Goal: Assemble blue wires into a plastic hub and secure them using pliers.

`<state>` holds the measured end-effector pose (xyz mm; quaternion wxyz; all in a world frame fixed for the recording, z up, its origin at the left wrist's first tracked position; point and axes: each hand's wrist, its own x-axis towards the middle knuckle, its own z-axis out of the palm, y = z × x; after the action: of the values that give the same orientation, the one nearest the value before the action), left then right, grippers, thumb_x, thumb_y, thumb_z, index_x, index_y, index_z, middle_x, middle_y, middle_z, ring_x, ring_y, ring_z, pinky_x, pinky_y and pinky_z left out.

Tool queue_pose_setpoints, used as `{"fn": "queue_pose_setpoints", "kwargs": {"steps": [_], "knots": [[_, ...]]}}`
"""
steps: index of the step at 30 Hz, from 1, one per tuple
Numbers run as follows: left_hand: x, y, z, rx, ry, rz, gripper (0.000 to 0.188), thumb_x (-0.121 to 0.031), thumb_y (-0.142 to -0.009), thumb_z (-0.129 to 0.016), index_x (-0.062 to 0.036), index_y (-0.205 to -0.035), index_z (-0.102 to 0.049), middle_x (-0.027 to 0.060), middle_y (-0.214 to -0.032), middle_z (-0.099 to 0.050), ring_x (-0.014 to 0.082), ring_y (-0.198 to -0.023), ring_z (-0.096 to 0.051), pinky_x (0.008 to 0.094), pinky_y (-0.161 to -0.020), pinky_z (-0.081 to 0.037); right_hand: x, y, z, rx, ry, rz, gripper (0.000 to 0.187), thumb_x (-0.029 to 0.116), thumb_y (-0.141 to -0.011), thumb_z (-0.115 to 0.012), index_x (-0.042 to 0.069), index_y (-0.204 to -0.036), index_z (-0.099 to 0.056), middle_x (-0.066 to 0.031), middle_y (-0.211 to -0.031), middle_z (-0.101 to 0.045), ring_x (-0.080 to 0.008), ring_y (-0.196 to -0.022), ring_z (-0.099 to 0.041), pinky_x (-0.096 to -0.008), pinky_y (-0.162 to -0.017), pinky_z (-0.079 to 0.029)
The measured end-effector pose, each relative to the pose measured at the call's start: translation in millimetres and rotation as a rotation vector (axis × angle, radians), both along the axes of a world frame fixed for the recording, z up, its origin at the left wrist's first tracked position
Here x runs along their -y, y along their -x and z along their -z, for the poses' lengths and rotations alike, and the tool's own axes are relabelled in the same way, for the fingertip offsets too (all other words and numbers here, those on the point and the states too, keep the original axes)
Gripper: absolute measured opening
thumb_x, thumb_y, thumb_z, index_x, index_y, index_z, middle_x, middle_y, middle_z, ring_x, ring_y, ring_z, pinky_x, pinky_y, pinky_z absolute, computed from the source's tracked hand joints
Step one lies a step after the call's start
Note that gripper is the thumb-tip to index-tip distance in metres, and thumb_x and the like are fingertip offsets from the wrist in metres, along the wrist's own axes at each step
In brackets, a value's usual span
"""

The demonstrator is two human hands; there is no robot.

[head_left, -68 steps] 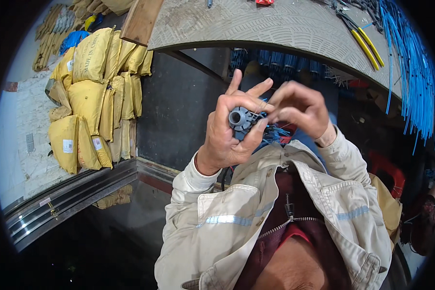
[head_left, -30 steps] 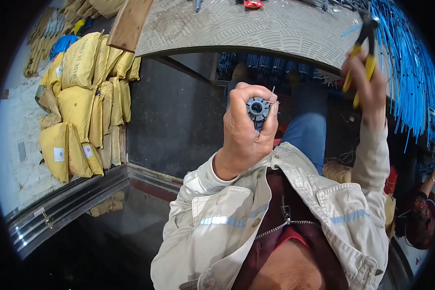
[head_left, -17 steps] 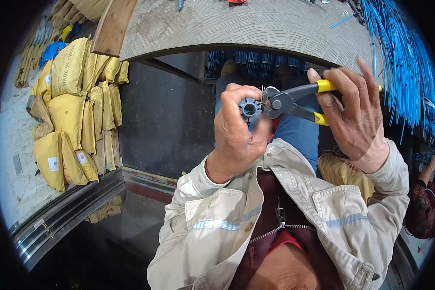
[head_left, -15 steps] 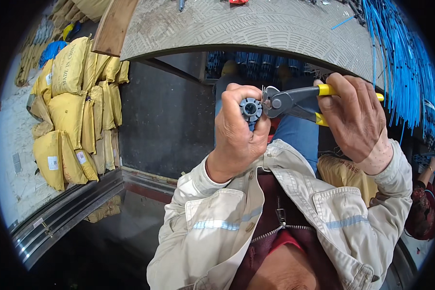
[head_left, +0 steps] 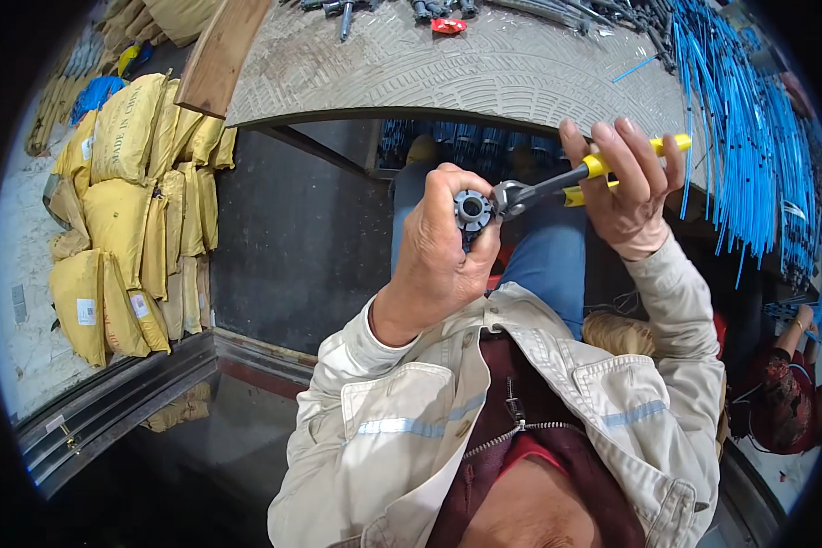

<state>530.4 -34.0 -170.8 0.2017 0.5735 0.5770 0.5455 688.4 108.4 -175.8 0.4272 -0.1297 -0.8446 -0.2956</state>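
My left hand [head_left: 440,254] is closed round a round, grey, slotted part [head_left: 462,209] with a hole in its middle. The rest of that part lies hidden in the palm. Pliers [head_left: 549,186] with dark metal jaws and yellow grips reach in from the right, their head touching or very near the part's right side. My right hand [head_left: 632,196] holds them by the grips, its fingers lying over the upper one and fairly straight. Whether anything sits between the jaws cannot be made out.
Beyond my hands stands a grey patterned table [head_left: 447,78], with dark parts and a small red packet [head_left: 448,26] on it. Bundled blue rods [head_left: 744,137] hang at the right. Yellow sacks [head_left: 123,224] are stacked at left. Another person's arm [head_left: 780,365] shows far right.
The pliers have turned, so their handles now slant more upward and look closer together. My right hand has moved up and left, its fingers straighter. The left hand keeps its hold.
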Motion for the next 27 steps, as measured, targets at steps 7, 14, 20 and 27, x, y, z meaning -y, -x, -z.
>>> {"fn": "queue_pose_setpoints", "kwargs": {"steps": [7,14,20,27], "knots": [[-6.0,0.4,2.2,-0.015,-0.071,-0.038,0.033,0.006,-0.070,-0.060,-0.0017,-0.095,-0.040,0.0127,-0.078,-0.048,0.0277,-0.060,-0.053,0.0336,-0.054,-0.042,-11.9,4.3,13.7,-0.080,-0.144,0.007,0.029,0.024,-0.081,-0.059,0.025,-0.110,-0.061,0.0054,-0.108,-0.046,-0.0109,-0.101,-0.049,-0.0359,-0.098,-0.025],[1.4,4.2,-3.9,-0.020,-0.023,-0.055,0.034,0.005,-0.069,-0.060,-0.0022,-0.097,-0.041,0.0119,-0.077,-0.051,0.0247,-0.063,-0.055,0.0315,-0.057,-0.044,18.9,-6.4,0.1,0.144,0.335,-0.030,0.041,0.013,-0.074,-0.067,0.014,-0.111,-0.048,-0.0038,-0.103,-0.051,-0.0200,-0.096,-0.052,-0.0343,-0.086,-0.038],[-3.0,15.9,-4.8,0.180,-0.017,0.150,0.041,0.008,-0.067,-0.059,0.0011,-0.106,-0.052,0.0065,-0.086,-0.058,0.0104,-0.075,-0.054,0.0228,-0.066,-0.043,16.0,-21.1,-32.3,0.351,0.571,-0.274,0.017,0.013,-0.072,-0.067,0.010,-0.088,-0.060,-0.0042,-0.097,-0.055,-0.0184,-0.085,-0.057,-0.0322,-0.066,-0.045],[-2.7,15.8,5.3,0.195,0.031,0.488,0.046,-0.004,-0.057,-0.078,0.0015,-0.099,-0.061,0.0062,-0.085,-0.062,0.0098,-0.075,-0.055,0.0216,-0.065,-0.042,1.1,-42.4,-73.1,0.973,2.107,-0.293,0.045,0.011,-0.065,-0.072,0.004,-0.103,-0.048,-0.0124,-0.097,-0.057,-0.0270,-0.078,-0.060,-0.0326,-0.059,-0.048]]}}
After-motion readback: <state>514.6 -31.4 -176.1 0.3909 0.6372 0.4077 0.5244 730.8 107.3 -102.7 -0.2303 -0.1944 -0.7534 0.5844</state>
